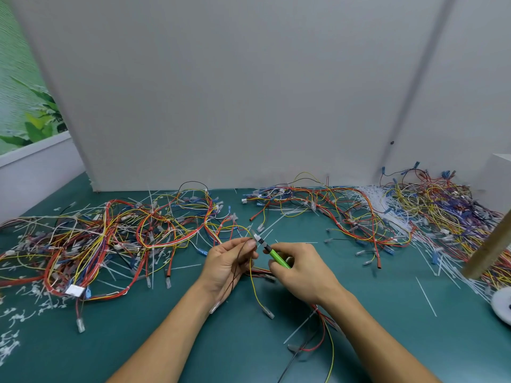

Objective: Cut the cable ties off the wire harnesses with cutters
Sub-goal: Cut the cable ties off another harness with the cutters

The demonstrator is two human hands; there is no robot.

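Note:
My left hand [229, 265] pinches a thin bundle of yellow, brown and red wires [253, 275] between thumb and fingers, just above the green table. My right hand [300, 272] grips green-handled cutters [276, 257]. Their dark jaws point up-left, at a white cable tie [256, 236] on the held wires, by my left fingertips. I cannot tell whether the jaws touch the tie. The wires trail down between my forearms toward the table's front edge.
A large tangled harness pile [105, 239] lies to the left, another [359, 214] at the back right. Cut white ties [19, 322] litter the green mat. A wooden stick [489, 250] and a white round object [502, 305] sit at the right. A grey wall stands behind.

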